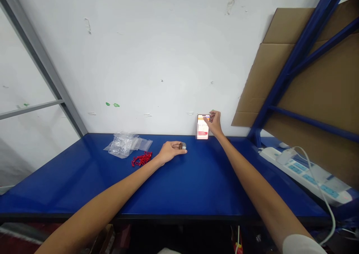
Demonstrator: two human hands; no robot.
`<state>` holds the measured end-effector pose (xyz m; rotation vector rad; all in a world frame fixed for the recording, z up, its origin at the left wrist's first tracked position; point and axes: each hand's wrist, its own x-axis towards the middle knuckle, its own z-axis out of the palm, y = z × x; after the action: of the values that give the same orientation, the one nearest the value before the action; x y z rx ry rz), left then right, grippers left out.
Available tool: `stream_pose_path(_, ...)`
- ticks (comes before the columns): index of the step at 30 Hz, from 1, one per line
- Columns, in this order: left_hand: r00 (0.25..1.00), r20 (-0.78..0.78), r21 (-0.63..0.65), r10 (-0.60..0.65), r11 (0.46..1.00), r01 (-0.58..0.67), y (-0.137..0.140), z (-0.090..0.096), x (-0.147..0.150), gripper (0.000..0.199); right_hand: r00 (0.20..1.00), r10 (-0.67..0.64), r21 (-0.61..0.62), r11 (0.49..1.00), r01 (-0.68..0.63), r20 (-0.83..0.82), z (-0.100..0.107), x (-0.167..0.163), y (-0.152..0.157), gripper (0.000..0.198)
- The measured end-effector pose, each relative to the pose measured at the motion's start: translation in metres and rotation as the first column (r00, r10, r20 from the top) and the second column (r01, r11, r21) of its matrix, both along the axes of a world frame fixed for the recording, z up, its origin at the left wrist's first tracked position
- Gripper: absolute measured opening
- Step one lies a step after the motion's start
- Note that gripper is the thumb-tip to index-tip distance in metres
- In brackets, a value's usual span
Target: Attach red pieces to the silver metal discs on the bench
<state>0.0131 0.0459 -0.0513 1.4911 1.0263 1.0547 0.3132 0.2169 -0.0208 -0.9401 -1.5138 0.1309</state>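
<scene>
Just left of the middle of the blue table, my left hand is closed around a small round object with a clear or silvery rim. The fingers hide much of it, so its exact kind does not show. My right hand is at the upper right edge of a phone, which stands upright by the wall with its screen lit. The thumb lies over the top of the screen, and the other fingers bend in at the phone's side. Red cord-like pieces lie in a heap beside my left wrist.
Clear plastic bags are piled at the table's back left. A white power strip with a plugged-in charger and cable runs along the right side. Blue frame bars and cardboard stand at the right. A white wall rises behind.
</scene>
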Motion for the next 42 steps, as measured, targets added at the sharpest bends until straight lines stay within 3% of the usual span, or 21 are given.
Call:
stream_pose_path(10, 0.999, 0.017, 0.000, 0.041, 0.999, -0.041, -0.002, 0.003, 0.003, 0.056, 1.000, 0.021, 0.013, 1.000, -0.020, -0.011, -0.001, -0.001, -0.004, 0.037)
stream_pose_path(16, 0.987, 0.108, -0.013, 0.116, 0.993, -0.116, 0.000, 0.006, 0.002, 0.062, 0.975, -0.207, 0.163, 0.962, 0.217, -0.078, 0.025, -0.013, -0.027, 0.018)
stream_pose_path(17, 0.984, 0.137, -0.025, 0.116, 0.993, -0.114, -0.001, 0.008, 0.001, 0.063, 0.978, -0.204, 0.182, 0.961, 0.208, -0.041, 0.031, -0.018, -0.036, 0.015)
stream_pose_path(19, 0.974, 0.207, -0.060, 0.096, 0.995, -0.085, -0.003, 0.013, -0.002, 0.062, 0.993, -0.085, 0.134, 0.988, 0.073, 0.085, 0.037, -0.028, -0.059, 0.009)
stream_pose_path(21, 0.954, 0.292, -0.086, 0.066, 0.995, -0.042, -0.006, 0.019, -0.003, 0.057, 0.941, 0.165, -0.041, 0.986, -0.160, 0.294, 0.032, -0.041, -0.088, 0.008)
stream_pose_path(23, 0.933, 0.360, -0.087, 0.027, 0.996, 0.005, -0.010, 0.024, -0.003, 0.052, 0.790, 0.434, -0.232, 0.900, -0.368, 0.433, 0.018, -0.053, -0.119, 0.023)
stream_pose_path(24, 0.928, 0.373, -0.081, 0.003, 0.996, 0.029, -0.011, 0.025, -0.002, 0.050, 0.757, 0.488, -0.256, 0.873, -0.415, 0.434, 0.010, -0.059, -0.133, 0.036)
stream_pose_path(27, 0.941, 0.334, -0.083, -0.053, 0.993, 0.085, -0.016, 0.026, 0.000, 0.053, 0.744, 0.551, -0.248, 0.835, -0.492, 0.377, -0.009, -0.073, -0.161, 0.077)
stream_pose_path(31, 0.958, 0.281, -0.098, -0.059, 0.991, 0.090, -0.018, 0.022, 0.003, 0.057, 0.752, 0.558, -0.226, 0.830, -0.511, 0.351, -0.014, -0.081, -0.166, 0.060)
stream_pose_path(35, 0.961, 0.257, -0.091, -0.104, 0.987, 0.132, -0.018, 0.022, 0.003, 0.062, 0.769, 0.539, -0.204, 0.842, -0.499, 0.344, -0.016, -0.076, -0.163, 0.071)
stream_pose_path(42, 0.978, 0.069, -0.024, -0.196, 0.980, 0.198, -0.016, 0.022, -0.005, 0.058, 0.754, 0.456, -0.124, 0.882, -0.456, 0.473, -0.022, -0.071, -0.170, 0.073)
